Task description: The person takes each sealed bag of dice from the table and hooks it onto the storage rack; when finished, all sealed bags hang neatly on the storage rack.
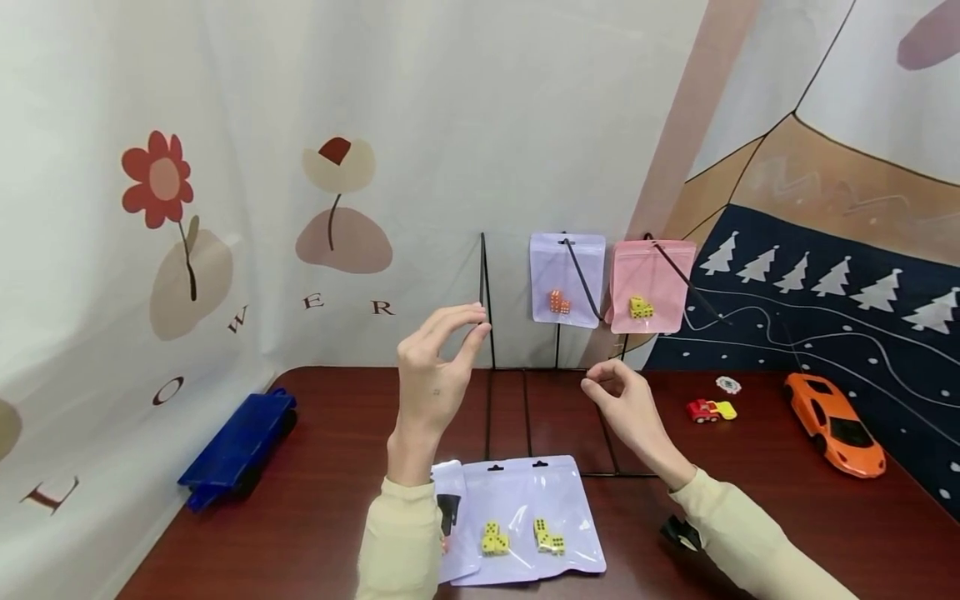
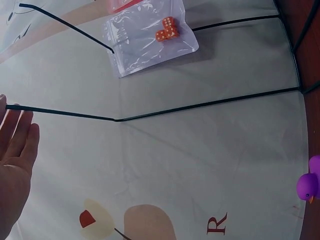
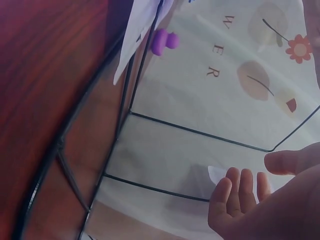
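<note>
My left hand [image 1: 433, 367] is raised at the left prong of a black wire rack [image 1: 489, 417]. Its thumb and fingertips pinch the prong's front end [image 2: 30, 108]. My right hand [image 1: 624, 404] hovers over the rack's base, fingers loosely curled and holding nothing; thumb and fingers stand apart in the right wrist view. A lilac zip bag [image 1: 567, 271] with orange dice [image 1: 558, 302] hangs on the middle prong. On the right prong hangs a pink zip bag [image 1: 654, 275] with yellow dice [image 1: 641, 308]. Lilac bags [image 1: 521, 496] with yellow dice [image 1: 495, 542] lie flat before the rack.
A blue toy trailer [image 1: 240, 442] stands at the table's left. On the right are an orange toy car [image 1: 836, 425], a small red and yellow toy truck [image 1: 708, 410] and a patterned chip [image 1: 727, 384]. A purple toy duck [image 2: 309, 185] shows in both wrist views. Behind hangs a printed curtain [image 1: 450, 125].
</note>
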Action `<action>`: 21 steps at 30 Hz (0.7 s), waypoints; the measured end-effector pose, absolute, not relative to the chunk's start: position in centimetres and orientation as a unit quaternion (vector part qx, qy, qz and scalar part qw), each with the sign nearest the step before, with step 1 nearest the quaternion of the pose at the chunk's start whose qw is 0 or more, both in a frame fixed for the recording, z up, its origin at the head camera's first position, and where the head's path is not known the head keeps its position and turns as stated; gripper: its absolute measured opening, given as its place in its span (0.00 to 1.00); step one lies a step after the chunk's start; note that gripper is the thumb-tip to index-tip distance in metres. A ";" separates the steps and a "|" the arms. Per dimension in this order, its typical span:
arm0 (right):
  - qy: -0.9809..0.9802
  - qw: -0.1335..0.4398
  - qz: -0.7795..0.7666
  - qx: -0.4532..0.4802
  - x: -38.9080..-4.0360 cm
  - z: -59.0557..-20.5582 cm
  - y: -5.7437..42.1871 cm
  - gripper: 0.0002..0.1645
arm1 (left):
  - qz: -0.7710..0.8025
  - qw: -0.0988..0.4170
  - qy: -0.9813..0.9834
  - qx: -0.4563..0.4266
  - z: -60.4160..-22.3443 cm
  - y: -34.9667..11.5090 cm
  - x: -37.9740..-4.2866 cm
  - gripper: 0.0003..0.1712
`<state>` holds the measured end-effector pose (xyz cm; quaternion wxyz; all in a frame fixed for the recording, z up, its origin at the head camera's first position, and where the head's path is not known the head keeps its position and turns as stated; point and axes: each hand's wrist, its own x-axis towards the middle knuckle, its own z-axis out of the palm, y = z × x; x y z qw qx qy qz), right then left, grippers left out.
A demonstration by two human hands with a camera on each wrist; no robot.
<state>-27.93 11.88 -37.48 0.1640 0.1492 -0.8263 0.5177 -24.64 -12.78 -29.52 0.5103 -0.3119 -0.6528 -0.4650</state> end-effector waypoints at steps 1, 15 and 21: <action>-0.825 0.159 0.520 0.152 -28.2 -37.9 12.1 0.06 | -0.464 0.511 -0.653 -0.311 -29.5 -12.8 -24.7 0.05; -0.816 0.092 0.553 0.144 -26.5 -38.6 12.9 0.08 | -0.457 0.514 -0.655 -0.313 -29.4 -12.9 -24.6 0.06; -0.819 0.059 0.552 0.143 -25.5 -39.1 12.8 0.08 | -0.457 0.509 -0.660 -0.311 -29.4 -12.9 -24.5 0.06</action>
